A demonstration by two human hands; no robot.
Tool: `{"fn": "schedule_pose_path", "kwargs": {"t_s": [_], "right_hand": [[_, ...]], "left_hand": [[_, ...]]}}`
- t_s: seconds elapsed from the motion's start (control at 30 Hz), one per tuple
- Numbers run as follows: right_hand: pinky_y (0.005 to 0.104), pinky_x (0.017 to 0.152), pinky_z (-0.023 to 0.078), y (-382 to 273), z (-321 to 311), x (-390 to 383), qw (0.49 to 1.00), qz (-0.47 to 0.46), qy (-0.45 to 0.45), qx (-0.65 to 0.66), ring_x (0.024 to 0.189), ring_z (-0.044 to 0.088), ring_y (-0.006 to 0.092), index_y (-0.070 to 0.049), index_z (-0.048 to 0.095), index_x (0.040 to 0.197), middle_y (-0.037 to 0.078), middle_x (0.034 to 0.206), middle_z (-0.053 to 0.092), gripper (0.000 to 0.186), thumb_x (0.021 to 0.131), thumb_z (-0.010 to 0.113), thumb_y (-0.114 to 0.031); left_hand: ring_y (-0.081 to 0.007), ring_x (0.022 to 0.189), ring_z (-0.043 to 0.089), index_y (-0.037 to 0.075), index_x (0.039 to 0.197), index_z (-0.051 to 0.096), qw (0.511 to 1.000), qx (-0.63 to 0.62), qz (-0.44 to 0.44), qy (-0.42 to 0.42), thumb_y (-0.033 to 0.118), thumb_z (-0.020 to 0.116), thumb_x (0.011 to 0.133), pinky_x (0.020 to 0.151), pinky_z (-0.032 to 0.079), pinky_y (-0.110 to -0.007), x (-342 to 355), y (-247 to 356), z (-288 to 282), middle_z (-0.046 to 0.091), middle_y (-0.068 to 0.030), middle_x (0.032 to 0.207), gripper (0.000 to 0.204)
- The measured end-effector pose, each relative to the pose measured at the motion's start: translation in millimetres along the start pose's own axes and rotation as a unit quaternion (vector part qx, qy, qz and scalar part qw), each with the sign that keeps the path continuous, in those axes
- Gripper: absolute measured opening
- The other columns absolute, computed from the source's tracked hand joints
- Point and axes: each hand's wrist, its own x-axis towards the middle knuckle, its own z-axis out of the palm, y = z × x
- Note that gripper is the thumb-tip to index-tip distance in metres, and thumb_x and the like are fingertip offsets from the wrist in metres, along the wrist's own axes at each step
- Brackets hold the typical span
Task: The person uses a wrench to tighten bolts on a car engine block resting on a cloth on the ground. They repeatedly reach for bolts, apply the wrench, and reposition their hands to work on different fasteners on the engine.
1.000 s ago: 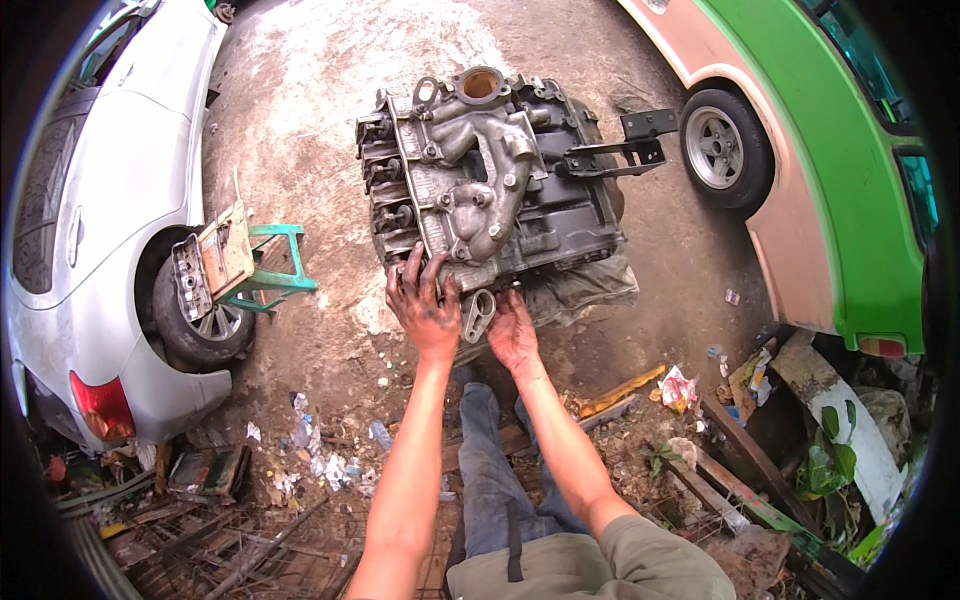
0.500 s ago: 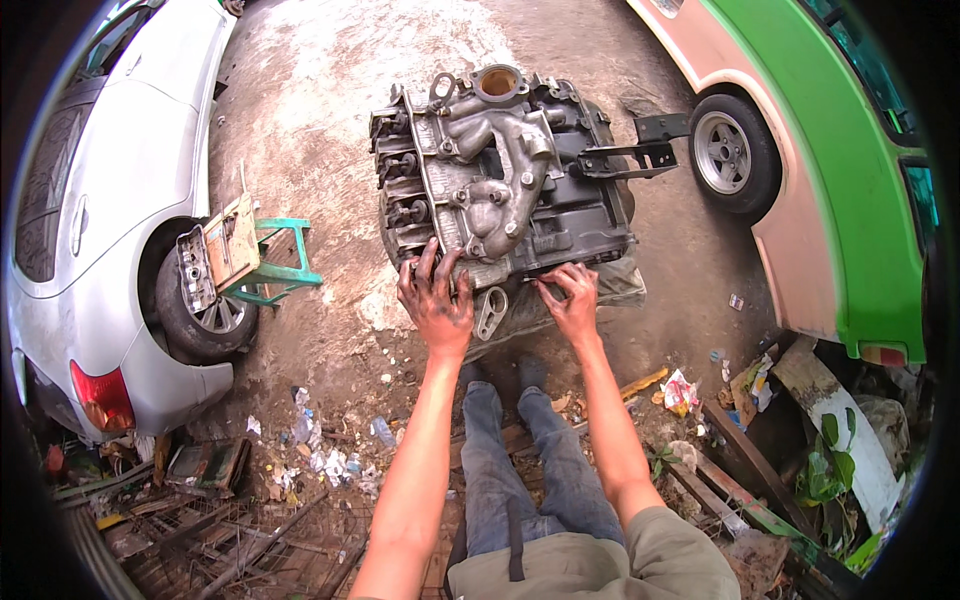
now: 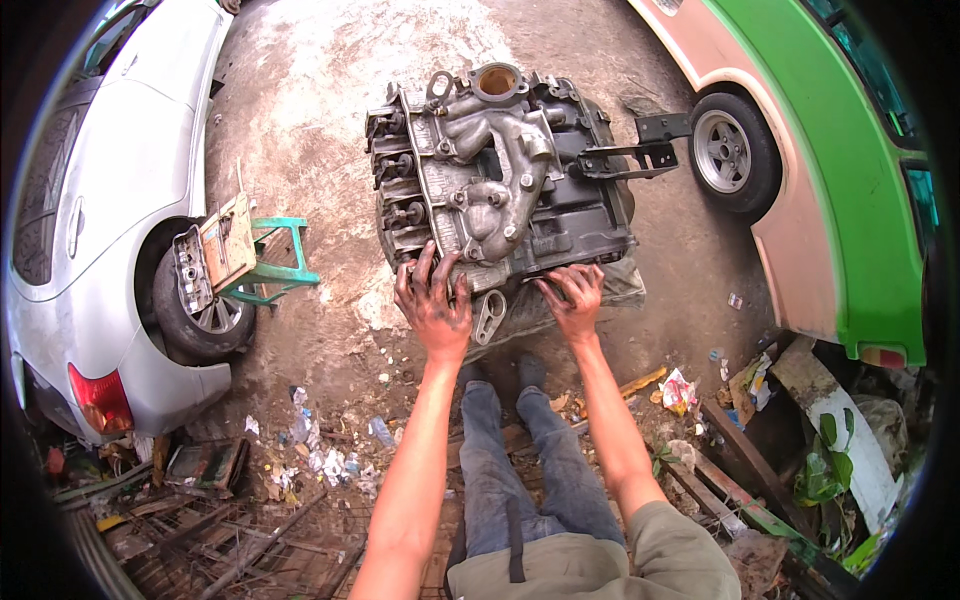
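A greasy metal engine lies in front of me, its cast intake manifold uppermost. On its near left corner rests my left hand, blackened fingers spread over the edge and the exposed valve gear. My right hand is at the near edge of the engine's dark side. Its thumb and fingers are bent together there; whatever lies between the tips is too small or hidden to make out. A flat metal bracket with an oblong slot sticks out from the engine between my hands.
A black bracket juts from the engine's right side toward a green and pink vehicle. At left, a silver car stands beside a green stool bearing a wooden board and a metal part. Litter and scrap wood lie near my feet.
My right hand has shifted slightly right, and its fingers lie closer against the engine's edge. My left hand stays on the corner.
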Motion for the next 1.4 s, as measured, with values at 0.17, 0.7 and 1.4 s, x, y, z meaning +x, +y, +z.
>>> {"fn": "schedule_pose_path", "kwargs": {"t_s": [0.17, 0.7, 1.4], "right_hand": [[0.0381, 0.087, 0.045, -6, 22, -26, 0.985, 0.148, 0.041, 0.082, 0.087, 0.064, 0.0214, -0.008, 0.07, 0.087, 0.003, 0.088, 0.071, 0.021, 0.072, 0.085, -0.008], [0.0387, 0.083, 0.05, -58, 54, -86, 0.407, 0.451, 0.095, 0.789, 0.099, 0.06, 0.014, -0.018, 0.063, 0.109, -0.005, 0.106, 0.064, 0.02, 0.091, 0.072, -0.018], [0.0386, 0.087, 0.041, 1, -3, 0, 0.997, 0.043, -0.062, 0.025, 0.09, 0.062, 0.0226, -0.01, 0.072, 0.092, 0.002, 0.089, 0.067, 0.019, 0.076, 0.081, -0.012]], "left_hand": [[-0.0322, 0.129, 0.042, 0.021, 0.122, 0.066, 1.0, 0.0, -0.001, -0.005, 0.024, 0.065, 0.091, 0.112, 0.03, -0.048, 0, -1, -1, 0.052, -0.0004, 0.142, 0.031], [-0.0333, 0.129, 0.041, 0.021, 0.123, 0.065, 1.0, -0.003, -0.001, -0.01, 0.022, 0.065, 0.09, 0.112, 0.03, -0.049, -1, -1, -1, 0.052, -0.0015, 0.142, 0.033], [-0.0325, 0.129, 0.041, 0.022, 0.124, 0.066, 1.0, 0.0, -0.005, -0.009, 0.023, 0.065, 0.091, 0.112, 0.03, -0.049, -1, -2, 0, 0.052, -0.0002, 0.142, 0.033]]}}
